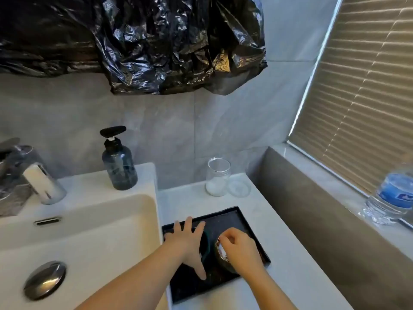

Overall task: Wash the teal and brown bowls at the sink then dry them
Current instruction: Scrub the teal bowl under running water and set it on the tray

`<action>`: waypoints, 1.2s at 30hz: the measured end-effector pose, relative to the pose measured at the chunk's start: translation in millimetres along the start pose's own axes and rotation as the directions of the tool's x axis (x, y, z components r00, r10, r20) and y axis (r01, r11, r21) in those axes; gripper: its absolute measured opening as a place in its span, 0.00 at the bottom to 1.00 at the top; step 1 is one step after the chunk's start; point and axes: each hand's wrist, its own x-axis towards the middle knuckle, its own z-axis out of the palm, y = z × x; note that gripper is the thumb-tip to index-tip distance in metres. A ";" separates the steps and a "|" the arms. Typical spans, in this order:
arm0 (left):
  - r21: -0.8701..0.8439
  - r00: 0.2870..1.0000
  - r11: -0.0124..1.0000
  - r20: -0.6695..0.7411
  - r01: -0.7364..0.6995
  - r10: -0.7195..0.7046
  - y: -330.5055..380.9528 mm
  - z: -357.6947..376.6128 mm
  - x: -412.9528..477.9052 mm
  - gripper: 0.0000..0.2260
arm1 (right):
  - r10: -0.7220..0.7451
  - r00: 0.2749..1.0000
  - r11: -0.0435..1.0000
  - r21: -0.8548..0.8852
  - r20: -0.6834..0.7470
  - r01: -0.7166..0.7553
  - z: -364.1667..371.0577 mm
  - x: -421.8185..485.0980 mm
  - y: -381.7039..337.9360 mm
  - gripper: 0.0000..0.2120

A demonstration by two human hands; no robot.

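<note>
A black tray (234, 217) lies on the white counter to the right of the sink (93, 224). On it stand a teal bowl (206, 245) and a brown bowl (223, 258), side by side. My left hand (188, 242) is spread over the teal bowl with its fingers straight, hiding most of it. My right hand (241, 248) has its fingers curled at the brown bowl's rim and covers most of that bowl. The faucet (38, 180) stands at the sink's back left.
A dark blue pump bottle (118, 168) stands behind the sink. A glass jar (218, 176) with white powder and its lid (239, 188) sit at the counter's back. A water bottle (393, 195) stands on the window ledge. Black plastic (156, 41) hangs overhead.
</note>
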 end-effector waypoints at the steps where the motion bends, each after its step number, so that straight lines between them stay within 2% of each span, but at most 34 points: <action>1: 0.015 0.999 1.000 0.029 0.019 -0.020 0.4 1.1 2.6 0.57 | 0.008 1.000 1.000 0.001 0.006 -0.008 2.1 3.5 3.0 0.07; 4: -0.007 0.996 0.996 -0.001 0.086 -0.086 -2.1 5.5 9.8 0.54 | 0.010 1.000 1.000 -0.019 0.014 -0.010 4.1 8.5 6.1 0.07; 9: -0.011 0.991 0.994 -0.084 0.107 -0.108 -1.3 8.0 13.5 0.50 | 0.008 1.000 1.000 0.003 0.027 -0.008 8.5 12.6 7.3 0.06; 13: 0.028 0.969 0.993 -0.225 0.111 -0.101 0.7 -0.1 0.3 0.49 | -0.025 1.000 0.998 0.064 0.012 0.024 7.1 12.4 -0.5 0.06; 16: -0.025 0.940 0.997 -0.334 0.070 -0.075 -2.7 -10.4 -17.4 0.48 | -0.044 0.999 0.986 0.160 0.015 0.041 4.3 12.9 -10.9 0.15; 18: -0.065 0.912 0.997 -0.406 0.036 -0.060 -5.2 -19.9 -33.2 0.49 | -0.045 0.998 0.967 0.252 0.051 0.031 3.3 9.5 -21.0 0.18; 21: -0.153 0.857 0.988 -0.512 -0.028 -0.055 -11.0 -36.0 -61.1 0.51 | -0.068 0.991 0.904 0.428 0.113 0.014 0.1 -0.6 -41.6 0.10; 23: -0.257 0.824 0.958 -0.565 -0.130 -0.040 -21.6 -42.1 -83.1 0.51 | -0.108 0.991 0.866 0.496 0.076 0.056 -1.8 -9.6 -60.2 0.07; 24: -0.356 0.813 0.911 -0.581 -0.207 -0.042 -29.7 -42.2 -94.0 0.50 | -0.128 0.991 0.857 0.508 0.048 0.086 -2.3 -15.2 -70.1 0.06; 25: -0.491 0.815 0.821 -0.577 -0.293 -0.054 -38.8 -40.4 -105.3 0.49 | -0.152 0.988 0.849 0.516 0.033 0.113 -2.2 -21.8 -81.0 0.05; 26: -0.638 0.816 0.671 -0.572 -0.378 -0.085 -48.0 -37.5 -116.9 0.46 | -0.174 0.984 0.845 0.518 0.037 0.130 -0.3 -27.9 -91.2 0.04; 28: -0.857 0.826 0.245 -0.507 -0.454 -0.245 -67.5 -27.4 -137.3 0.34 | -0.210 0.974 0.845 0.517 0.080 0.140 9.5 -41.2 -111.9 0.03; 29: -0.911 0.857 0.042 -0.401 -0.410 -0.324 -78.3 -22.0 -144.6 0.27 | -0.221 0.970 0.847 0.514 0.106 0.136 17.7 -47.9 -122.0 0.02; 30: -0.936 0.895 -0.120 -0.272 -0.332 -0.353 -89.9 -16.6 -150.5 0.21 | -0.231 0.965 0.854 0.502 0.126 0.138 28.0 -54.2 -130.4 0.02; 31: -0.939 0.924 -0.234 -0.161 -0.251 -0.346 -101.8 -11.4 -157.0 0.18 | -0.246 0.958 0.862 0.484 0.145 0.149 39.1 -59.9 -139.2 0.02; 33: -0.914 0.940 -0.377 -0.011 -0.147 -0.341 -124.1 -3.7 -173.3 0.15 | -0.284 0.939 0.881 0.440 0.193 0.176 63.1 -70.1 -155.2 0.03; 35: -0.902 0.906 -0.396 0.010 -0.175 -0.424 -148.7 5.4 -186.1 0.13 | -0.330 0.910 0.891 0.400 0.251 0.213 86.9 -77.7 -171.8 0.04; 36: -0.893 0.883 -0.400 0.006 -0.206 -0.469 -160.5 9.5 -191.5 0.13 | -0.365 0.893 0.896 0.360 0.263 0.261 97.8 -78.9 -180.3 0.08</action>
